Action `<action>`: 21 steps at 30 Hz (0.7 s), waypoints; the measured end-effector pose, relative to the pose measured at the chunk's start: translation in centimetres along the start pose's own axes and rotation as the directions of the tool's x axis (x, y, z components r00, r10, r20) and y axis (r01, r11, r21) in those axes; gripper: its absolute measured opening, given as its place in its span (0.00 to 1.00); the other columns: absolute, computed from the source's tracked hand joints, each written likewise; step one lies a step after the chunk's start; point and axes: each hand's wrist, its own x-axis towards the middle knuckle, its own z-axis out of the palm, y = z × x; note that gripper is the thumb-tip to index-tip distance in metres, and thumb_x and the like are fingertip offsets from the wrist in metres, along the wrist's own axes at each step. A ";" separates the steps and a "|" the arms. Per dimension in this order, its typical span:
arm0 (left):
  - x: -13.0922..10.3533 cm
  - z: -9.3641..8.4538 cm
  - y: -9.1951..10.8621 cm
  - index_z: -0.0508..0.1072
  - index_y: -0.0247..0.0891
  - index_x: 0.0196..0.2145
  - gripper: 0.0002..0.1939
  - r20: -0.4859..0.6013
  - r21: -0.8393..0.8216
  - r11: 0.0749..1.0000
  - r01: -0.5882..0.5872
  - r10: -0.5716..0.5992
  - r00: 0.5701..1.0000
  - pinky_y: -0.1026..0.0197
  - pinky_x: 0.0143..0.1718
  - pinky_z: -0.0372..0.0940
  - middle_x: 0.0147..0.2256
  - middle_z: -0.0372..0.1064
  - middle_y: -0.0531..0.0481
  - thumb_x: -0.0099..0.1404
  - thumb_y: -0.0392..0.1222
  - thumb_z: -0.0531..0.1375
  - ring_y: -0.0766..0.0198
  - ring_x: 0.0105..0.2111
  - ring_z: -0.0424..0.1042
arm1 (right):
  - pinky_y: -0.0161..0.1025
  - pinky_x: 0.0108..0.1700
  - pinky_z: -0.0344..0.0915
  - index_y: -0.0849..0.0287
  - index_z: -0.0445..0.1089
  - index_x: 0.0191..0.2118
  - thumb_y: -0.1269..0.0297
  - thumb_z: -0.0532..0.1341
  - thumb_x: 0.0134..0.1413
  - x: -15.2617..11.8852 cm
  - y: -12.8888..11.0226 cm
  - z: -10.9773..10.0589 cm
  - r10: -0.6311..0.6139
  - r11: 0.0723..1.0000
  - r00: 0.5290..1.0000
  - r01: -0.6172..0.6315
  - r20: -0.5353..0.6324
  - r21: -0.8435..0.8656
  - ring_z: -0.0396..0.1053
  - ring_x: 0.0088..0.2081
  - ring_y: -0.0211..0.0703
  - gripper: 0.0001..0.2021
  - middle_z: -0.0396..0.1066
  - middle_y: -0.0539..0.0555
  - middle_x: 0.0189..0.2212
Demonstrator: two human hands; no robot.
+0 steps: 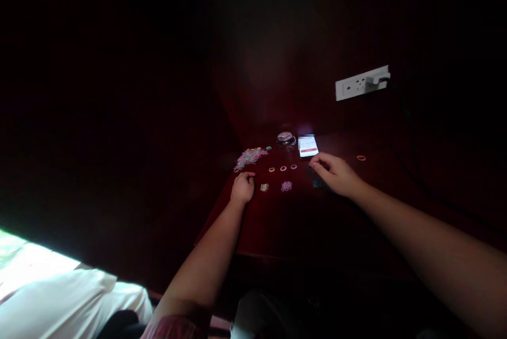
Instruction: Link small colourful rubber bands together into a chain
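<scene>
On the dark red table (269,228) lies a loose heap of thin pastel bands (251,157). My left hand (243,188) rests just below it, fingers curled; what they hold, if anything, is hidden. To its right are a small pale-yellow pile (264,187) and a purple pile (286,186). Above these sit a yellow ring (271,169), a pink ring (283,168) and a purple ring (293,167). My right hand (329,171) pinches something too small to make out, below the lit phone (308,146) and beside a dark blue pile (317,184).
A round container (285,138) stands left of the phone. An orange ring (361,158) lies at the right. On the wall is a white socket strip (361,83) with a plug and dark cable. Pale cloth (75,302) shows at the lower left.
</scene>
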 end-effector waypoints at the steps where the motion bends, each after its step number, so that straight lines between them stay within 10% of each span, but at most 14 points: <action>1: 0.3 0.1 0.0 0.75 0.39 0.44 0.13 0.011 0.021 1.000 -0.005 0.005 1.000 0.55 0.57 0.59 0.48 0.71 0.46 0.64 0.39 0.54 0.58 0.50 0.68 | 0.36 0.31 0.58 0.59 0.66 0.32 0.61 0.53 0.58 0.0 -0.1 0.0 0.004 1.000 1.000 -0.004 0.006 -0.004 0.63 0.29 0.40 0.09 0.67 0.51 0.27; 13: 5.0 1.8 0.5 0.64 0.53 0.58 0.36 0.152 0.261 0.964 0.046 -0.088 0.985 0.42 0.59 0.53 0.61 0.57 0.48 0.58 0.71 0.48 0.44 0.60 0.56 | 0.37 0.34 0.59 0.59 0.66 0.33 0.60 0.53 0.59 -0.2 -0.8 -0.2 0.014 1.000 0.998 -0.012 0.068 -0.028 0.64 0.30 0.41 0.09 0.67 0.52 0.28; 21: 6.0 1.3 0.0 0.73 0.43 0.51 0.26 0.118 0.147 0.989 0.002 -0.020 0.993 0.47 0.57 0.57 0.55 0.67 0.42 0.60 0.58 0.57 0.46 0.55 0.63 | 0.37 0.33 0.61 0.58 0.66 0.32 0.60 0.54 0.59 -0.5 -1.0 -0.6 0.010 0.999 0.994 -0.006 0.110 -0.036 0.64 0.30 0.41 0.09 0.67 0.52 0.27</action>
